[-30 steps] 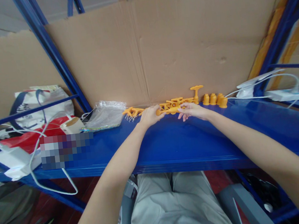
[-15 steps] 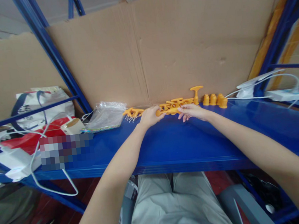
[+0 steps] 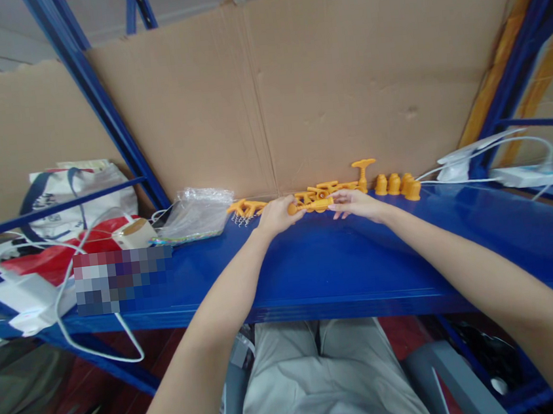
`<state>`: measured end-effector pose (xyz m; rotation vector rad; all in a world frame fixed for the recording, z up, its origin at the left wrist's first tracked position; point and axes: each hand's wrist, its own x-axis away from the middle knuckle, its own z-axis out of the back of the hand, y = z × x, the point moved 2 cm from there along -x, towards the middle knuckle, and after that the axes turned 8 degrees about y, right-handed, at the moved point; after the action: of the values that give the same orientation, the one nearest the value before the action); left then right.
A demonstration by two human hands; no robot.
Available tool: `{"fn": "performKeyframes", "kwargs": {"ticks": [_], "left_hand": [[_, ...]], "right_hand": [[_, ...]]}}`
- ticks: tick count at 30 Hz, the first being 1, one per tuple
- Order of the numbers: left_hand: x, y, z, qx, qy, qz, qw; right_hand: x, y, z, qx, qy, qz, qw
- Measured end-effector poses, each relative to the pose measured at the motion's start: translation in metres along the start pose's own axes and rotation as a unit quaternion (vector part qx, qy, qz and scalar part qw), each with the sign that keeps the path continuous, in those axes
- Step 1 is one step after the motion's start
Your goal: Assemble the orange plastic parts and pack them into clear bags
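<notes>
Between my hands lies a yellow plastic corkscrew, held sideways just above the blue shelf. My left hand is closed around its left end, thumb and fingers pinching it. At the other end, my right hand pinches the piece with thumb and forefinger while its other fingers hang loosely curled. Behind it several more yellow corkscrew parts lie in a heap, partly hidden by my hands. One T-shaped yellow handle stands upright at the heap's right. Left of my left hand rest yellow handles with metal spirals.
Several yellow bell-shaped caps stand right of the heap. A clear plastic bag lies to the left, near a red bag, white cables and a white cloth bag. A cardboard sheet walls off the back.
My right hand has shifted slightly and its fingers have turned at the corkscrew's right end. The left hand keeps its grip in the same place.
</notes>
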<state>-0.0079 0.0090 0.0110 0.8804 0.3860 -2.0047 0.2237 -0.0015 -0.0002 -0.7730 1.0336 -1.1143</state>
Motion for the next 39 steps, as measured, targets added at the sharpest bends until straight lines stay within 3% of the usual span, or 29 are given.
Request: {"fn": "performKeyframes", "kwargs": {"ticks": [20, 39], "left_hand": [[0.0000, 0.0007, 0.0004, 0.009, -0.004, -0.005, 1.000], [-0.0001, -0.0028, -0.0025, 0.040, -0.027, 0.000, 0.999]], "right_hand": [[0.0029, -0.0032, 0.0009, -0.008, -0.026, 0.003, 1.000], [0.0021, -0.0029, 0.0013, -0.003, -0.004, -0.013, 1.000]]}}
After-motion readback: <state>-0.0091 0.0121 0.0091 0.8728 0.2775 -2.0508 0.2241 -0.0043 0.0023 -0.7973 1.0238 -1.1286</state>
